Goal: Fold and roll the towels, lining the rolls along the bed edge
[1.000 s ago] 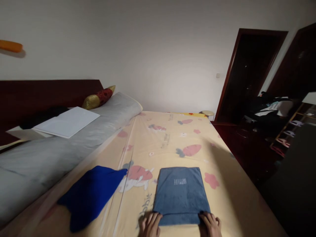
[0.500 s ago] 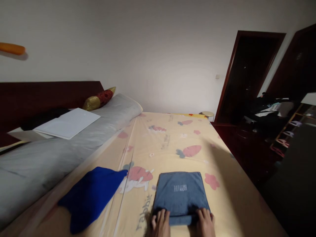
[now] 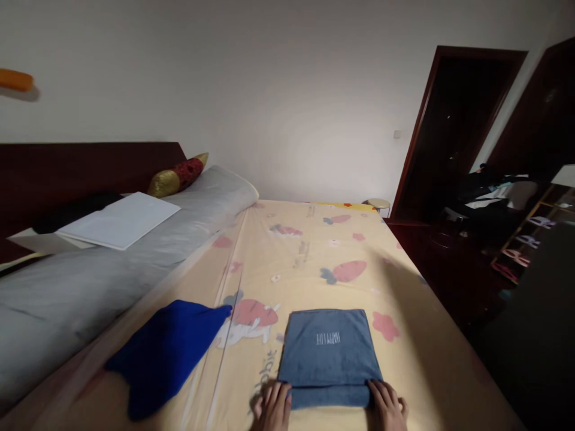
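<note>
A grey-blue towel (image 3: 331, 353) with white "HAPPY LIFE" lettering lies flat on the patterned bed sheet. Its near edge is turned over into a narrow folded band. My left hand (image 3: 275, 406) is closed at the left end of that band, fingertips on the cloth. At the right end, my right hand (image 3: 388, 404) is closed the same way, with its fingers curled over the towel's edge. The thumbs are mostly hidden. Off to the left, a crumpled royal-blue cloth (image 3: 168, 356) lies apart from both hands.
The yellow bed sheet (image 3: 305, 287) bears carrot and rabbit prints. A grey rolled bedding piece (image 3: 197, 221) runs along the headboard (image 3: 81, 173), with a white board (image 3: 123, 220) and a red-gold pillow (image 3: 179, 175) on it. At right stand a shoe rack (image 3: 521, 245) and a dark doorway (image 3: 467, 120).
My hands have moved apart, the left one leftward and the right one rightward, to the ends of the folded band. The band is now more fully uncovered. The view has shifted slightly.
</note>
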Tool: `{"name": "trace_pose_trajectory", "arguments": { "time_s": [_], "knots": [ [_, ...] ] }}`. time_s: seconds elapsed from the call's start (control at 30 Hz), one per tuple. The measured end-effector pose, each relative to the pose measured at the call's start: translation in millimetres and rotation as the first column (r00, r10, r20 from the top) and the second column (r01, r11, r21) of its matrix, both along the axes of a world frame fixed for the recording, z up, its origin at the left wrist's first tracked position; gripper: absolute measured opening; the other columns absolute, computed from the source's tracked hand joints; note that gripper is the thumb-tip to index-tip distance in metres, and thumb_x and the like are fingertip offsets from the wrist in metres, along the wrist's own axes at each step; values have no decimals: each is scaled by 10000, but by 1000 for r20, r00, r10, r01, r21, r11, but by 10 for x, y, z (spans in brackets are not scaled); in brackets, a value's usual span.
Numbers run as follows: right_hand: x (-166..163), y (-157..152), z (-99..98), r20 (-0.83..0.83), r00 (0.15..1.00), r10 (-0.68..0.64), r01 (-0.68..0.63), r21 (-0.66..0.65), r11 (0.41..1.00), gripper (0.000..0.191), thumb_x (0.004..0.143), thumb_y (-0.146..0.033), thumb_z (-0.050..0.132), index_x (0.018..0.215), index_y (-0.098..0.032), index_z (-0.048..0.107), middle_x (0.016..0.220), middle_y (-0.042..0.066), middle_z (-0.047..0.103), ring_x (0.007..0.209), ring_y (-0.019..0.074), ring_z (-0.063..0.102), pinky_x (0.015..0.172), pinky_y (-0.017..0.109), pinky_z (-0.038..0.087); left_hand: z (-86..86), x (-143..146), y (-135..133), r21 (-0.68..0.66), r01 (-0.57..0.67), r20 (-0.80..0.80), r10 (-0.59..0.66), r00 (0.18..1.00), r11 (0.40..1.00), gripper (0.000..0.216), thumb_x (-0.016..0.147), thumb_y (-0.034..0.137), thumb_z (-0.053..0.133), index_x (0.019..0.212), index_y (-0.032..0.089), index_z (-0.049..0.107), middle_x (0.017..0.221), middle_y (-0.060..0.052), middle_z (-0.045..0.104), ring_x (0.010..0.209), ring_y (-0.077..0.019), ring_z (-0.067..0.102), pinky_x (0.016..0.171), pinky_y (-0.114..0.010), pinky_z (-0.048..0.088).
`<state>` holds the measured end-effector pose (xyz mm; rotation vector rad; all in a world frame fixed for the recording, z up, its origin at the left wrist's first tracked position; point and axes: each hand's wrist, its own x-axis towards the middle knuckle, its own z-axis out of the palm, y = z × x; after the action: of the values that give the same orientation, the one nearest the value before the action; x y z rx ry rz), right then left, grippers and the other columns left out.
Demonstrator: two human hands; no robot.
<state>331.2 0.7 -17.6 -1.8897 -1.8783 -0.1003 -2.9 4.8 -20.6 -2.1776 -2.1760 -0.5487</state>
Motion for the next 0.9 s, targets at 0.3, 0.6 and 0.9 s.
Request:
{"name": "trace_pose_trajectory", "arguments": {
  "time_s": [0.3,0.6,0.9],
  "knots": [
    [-871,125,-290,33,957,289,-290,199,936,412,907,-296,366,1261,-376,559,1266,-29,613,1123,198,600,929,360,426,25,834,101,84,410,-114,-400,909,908,578,848,147,409,1399,319,406,1392,18,539,1235,-135,523,980,-301,400],
    [-81,107,-172,100,995,-2,-6,81,997,418,926,-411,371,1298,-318,538,1369,45,523,1204,252,544,969,476,392,-28,107,-39,94,-115,-79,122,989,989,460,907,277,378,1350,370,456,1441,-2,464,1307,-247,458,1081,-536,245],
    [-606,76,-365,159,955,251,-270,117,956,448,847,-196,416,1242,-324,585,1316,-16,567,1177,187,570,909,325,453,51,619,30,171,486,-140,-468,873,857,593,893,248,428,1459,318,266,1405,21,512,1251,-120,515,985,-242,421]
  ]
}}
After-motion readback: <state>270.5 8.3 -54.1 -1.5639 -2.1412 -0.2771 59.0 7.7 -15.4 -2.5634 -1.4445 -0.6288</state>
